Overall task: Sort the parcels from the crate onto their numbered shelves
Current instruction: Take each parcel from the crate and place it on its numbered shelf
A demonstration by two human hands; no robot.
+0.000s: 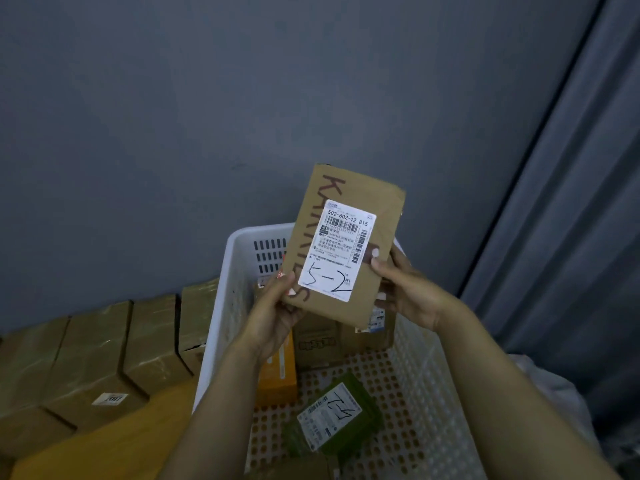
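Head view: both hands lift flat brown cardboard parcel [343, 244] above white perforated plastic crate [426, 368]. Left hand [273, 317] grips lower-left corner, right hand [405, 289] pinches right edge. Handwritten mark on white shipping label [337, 249] apparently "5-2". Advice: keep label uncovered, confirm number, then carry to matching shelf.

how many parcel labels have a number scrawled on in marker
2: one on the brown parcel held up above the crate, one on the green parcel lying on the crate's floor. Others may be hidden.
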